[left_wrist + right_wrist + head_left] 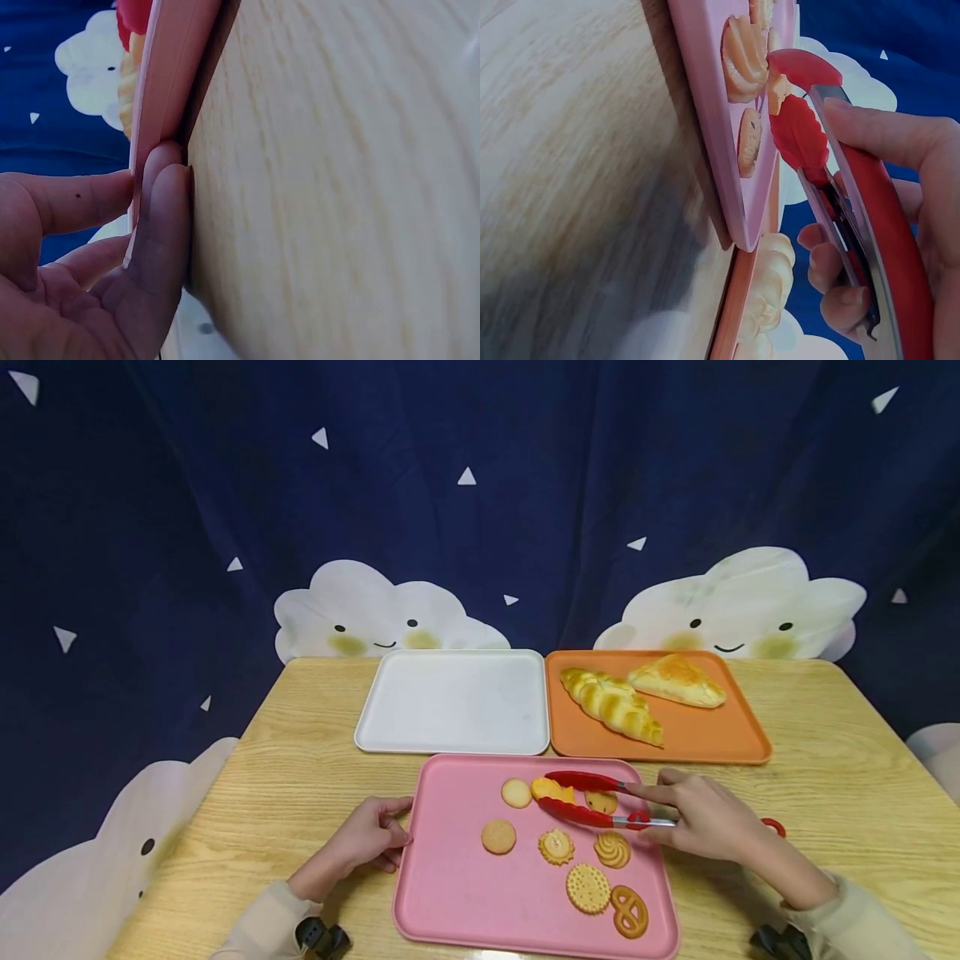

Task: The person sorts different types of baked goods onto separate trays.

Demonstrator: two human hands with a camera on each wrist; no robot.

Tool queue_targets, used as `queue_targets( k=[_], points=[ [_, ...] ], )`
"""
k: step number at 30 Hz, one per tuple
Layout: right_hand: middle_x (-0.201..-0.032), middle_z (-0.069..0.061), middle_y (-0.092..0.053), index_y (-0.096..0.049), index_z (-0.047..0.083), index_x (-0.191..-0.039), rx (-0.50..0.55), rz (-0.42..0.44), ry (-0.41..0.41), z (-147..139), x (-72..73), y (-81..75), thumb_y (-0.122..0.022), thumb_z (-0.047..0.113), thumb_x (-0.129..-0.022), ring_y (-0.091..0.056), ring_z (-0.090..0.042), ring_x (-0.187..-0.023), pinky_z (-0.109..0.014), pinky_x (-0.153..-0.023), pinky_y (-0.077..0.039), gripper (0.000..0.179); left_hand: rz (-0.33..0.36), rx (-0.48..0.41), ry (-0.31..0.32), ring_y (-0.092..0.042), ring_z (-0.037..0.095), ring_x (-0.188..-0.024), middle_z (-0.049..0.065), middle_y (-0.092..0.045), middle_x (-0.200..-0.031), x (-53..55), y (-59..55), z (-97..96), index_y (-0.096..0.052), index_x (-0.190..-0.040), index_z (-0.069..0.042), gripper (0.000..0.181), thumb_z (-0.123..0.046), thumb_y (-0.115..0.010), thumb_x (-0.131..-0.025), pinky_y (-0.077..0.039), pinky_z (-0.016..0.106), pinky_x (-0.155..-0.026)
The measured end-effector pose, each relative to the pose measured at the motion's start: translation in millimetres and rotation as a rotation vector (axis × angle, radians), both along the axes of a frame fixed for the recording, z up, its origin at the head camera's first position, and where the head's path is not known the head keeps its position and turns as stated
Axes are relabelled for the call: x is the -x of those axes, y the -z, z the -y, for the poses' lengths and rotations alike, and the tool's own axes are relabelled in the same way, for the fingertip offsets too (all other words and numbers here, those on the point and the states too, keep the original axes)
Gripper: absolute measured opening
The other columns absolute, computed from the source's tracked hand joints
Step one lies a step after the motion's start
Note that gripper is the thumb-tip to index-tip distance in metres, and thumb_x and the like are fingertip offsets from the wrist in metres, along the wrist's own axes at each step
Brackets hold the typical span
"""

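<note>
At the left rim of a pink tray (450,893), my left hand (371,835) holds the edge. The left wrist view shows one finger (97,201) up at the rim and others low against the tray's side. My right hand (708,814) grips red-and-silver tongs (885,247), thumb on one arm and fingers curled on the other. Over the tray's far right part, the red tong heads lie on either side of a yellow-orange cookie (551,791). A round pale cookie (516,793) sits just left of them, and a speckled cookie (601,802) shows between the tong arms.
Nearer on the pink tray lie several more cookies, among them a swirl cookie (612,849), a dotted round one (588,888) and a pretzel (629,911). Behind stand a white tray (453,702) and an orange tray (705,739) with a braided bread (611,704) and a triangular pastry (678,681).
</note>
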State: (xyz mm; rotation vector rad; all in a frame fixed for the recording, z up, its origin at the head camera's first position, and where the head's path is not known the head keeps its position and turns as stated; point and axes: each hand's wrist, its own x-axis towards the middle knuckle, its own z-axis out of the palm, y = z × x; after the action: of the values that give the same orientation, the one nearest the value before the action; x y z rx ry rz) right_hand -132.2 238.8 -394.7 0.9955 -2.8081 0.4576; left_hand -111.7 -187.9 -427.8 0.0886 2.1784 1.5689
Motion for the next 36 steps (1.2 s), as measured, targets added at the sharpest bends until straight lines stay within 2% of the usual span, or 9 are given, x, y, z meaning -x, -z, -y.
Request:
queue_targets(
  k=[8, 15, 20, 29, 36],
  points=[
    [-0.067, 0.01, -0.042, -0.069, 0.011, -0.108, 0.011, -0.049, -0.014, 1.2, 2.7, -7.6, -0.08, 0.037, -0.063, -0.031, 0.0, -0.053, -0.017, -0.045, -0.027, 0.052, -0.002, -0.004, -0.001, -0.056, 0.014, -0.047, 0.008, -0.059, -0.06, -0.4, 0.7, 0.3, -0.032, -0.133, 0.016, 0.056, 0.008, -0.052, -0.081, -0.051, 0.032, -0.044],
    [-0.067, 0.008, -0.046, -0.067, 0.011, -0.112, 0.023, -0.017, -0.005, 3.7, 10.8, -12.7, -0.08, 0.033, -0.065, -0.03, -0.001, -0.049, -0.018, -0.043, -0.027, 0.053, -0.005, -0.005, -0.002, -0.056, 0.014, -0.047, 0.008, -0.059, -0.061, -0.1, 1.9, 0.4, -0.033, -0.133, 0.015, 0.056, 0.008, -0.052, -0.081, -0.051, 0.032, -0.044],
    [-0.067, 0.006, -0.045, -0.068, 0.011, -0.111, 0.018, 0.006, 0.024, 7.2, 18.4, -14.5, -0.08, 0.03, -0.065, -0.032, -0.004, -0.049, -0.019, -0.042, -0.029, 0.051, -0.007, -0.005, -0.002, -0.056, 0.014, -0.048, 0.009, -0.059, -0.061, -0.1, 2.8, 0.7, -0.032, -0.133, 0.015, 0.055, 0.008, -0.052, -0.082, -0.051, 0.032, -0.044],
    [-0.067, 0.003, -0.045, -0.067, 0.009, -0.111, 0.006, -0.028, 0.043, 11.8, 35.3, -15.3, -0.079, 0.029, -0.065, -0.033, -0.007, -0.051, -0.021, -0.044, -0.029, 0.051, -0.008, -0.008, 0.001, -0.056, 0.014, -0.047, 0.009, -0.059, -0.061, 0.0, 3.2, 0.5, -0.032, -0.133, 0.015, 0.056, 0.008, -0.052, -0.081, -0.051, 0.032, -0.043],
    [-0.066, -0.001, -0.047, -0.066, 0.009, -0.114, 0.014, -0.014, 0.066, 17.3, 52.2, -14.0, -0.079, 0.028, -0.067, -0.035, -0.01, -0.05, -0.023, -0.044, -0.029, 0.052, -0.016, -0.009, 0.004, -0.057, 0.014, -0.048, 0.01, -0.06, -0.061, 0.5, 3.9, 0.9, -0.031, -0.133, 0.016, 0.056, 0.008, -0.052, -0.081, -0.051, 0.032, -0.043]
  ],
)
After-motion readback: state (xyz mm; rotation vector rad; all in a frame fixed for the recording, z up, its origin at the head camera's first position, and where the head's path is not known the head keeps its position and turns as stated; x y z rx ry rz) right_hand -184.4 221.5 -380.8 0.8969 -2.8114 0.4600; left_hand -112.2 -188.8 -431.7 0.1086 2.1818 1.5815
